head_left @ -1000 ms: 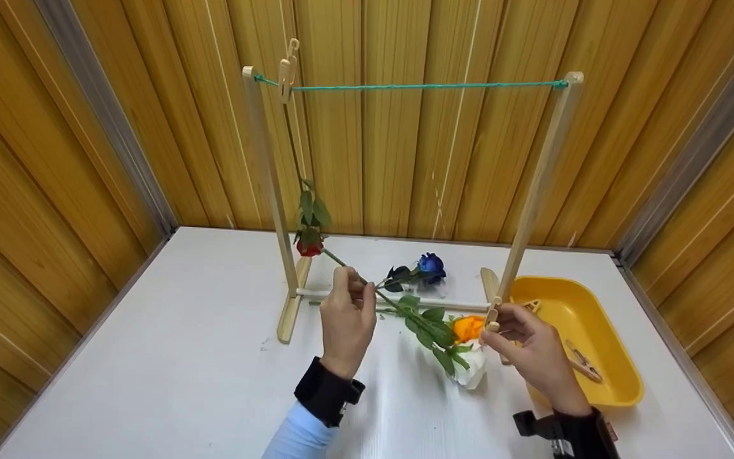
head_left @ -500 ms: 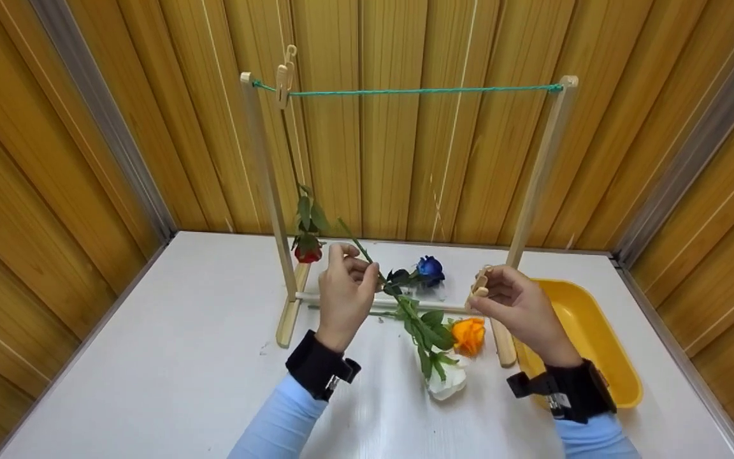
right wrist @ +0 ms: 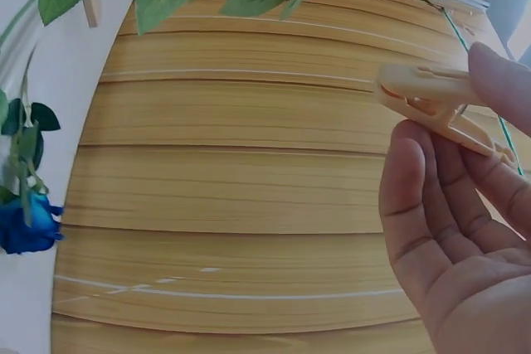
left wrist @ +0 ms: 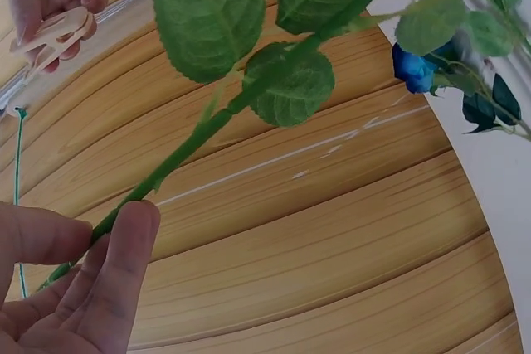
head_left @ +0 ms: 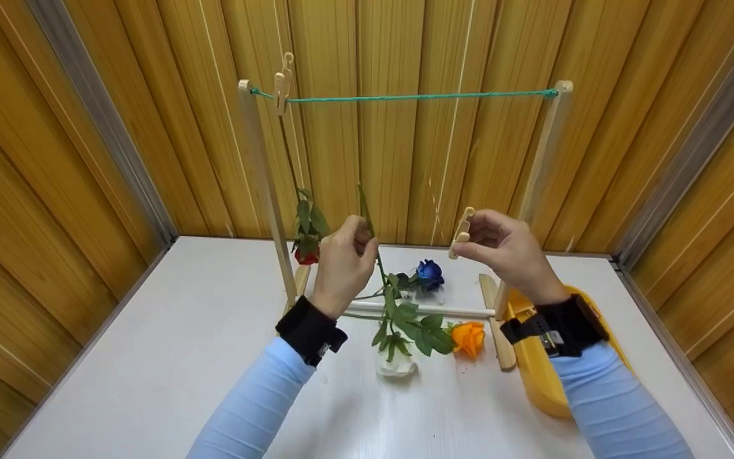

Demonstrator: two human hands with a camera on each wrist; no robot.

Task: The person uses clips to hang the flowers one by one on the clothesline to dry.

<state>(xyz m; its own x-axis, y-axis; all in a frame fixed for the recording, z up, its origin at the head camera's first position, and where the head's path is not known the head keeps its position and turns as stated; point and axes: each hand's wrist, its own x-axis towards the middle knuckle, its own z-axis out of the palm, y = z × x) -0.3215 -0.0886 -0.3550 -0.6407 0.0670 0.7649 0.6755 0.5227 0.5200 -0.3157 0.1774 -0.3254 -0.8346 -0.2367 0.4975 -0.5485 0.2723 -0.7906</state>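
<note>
My left hand pinches the green stem of a white rose, which hangs bloom down with its leaves spread below the fingers. In the left wrist view the stem runs between thumb and fingertips. A beige clothespin is held between thumb and fingers of my right hand, level with the other hand and apart from the stem. Above both hands a green cord stretches between two wooden posts. At its left end another clothespin holds a red rose upside down.
Behind the frame's lower bar lies a blue rose on the white table. An orange rose lies in front of it. The yellow tray stands at the right, partly under my right forearm. Wood-patterned walls close in the back and sides.
Both hands have risen. The white rose has swung from slanting to nearly upright, bloom down and further left. My right hand has carried the clothespin up and left, away from the tray.
</note>
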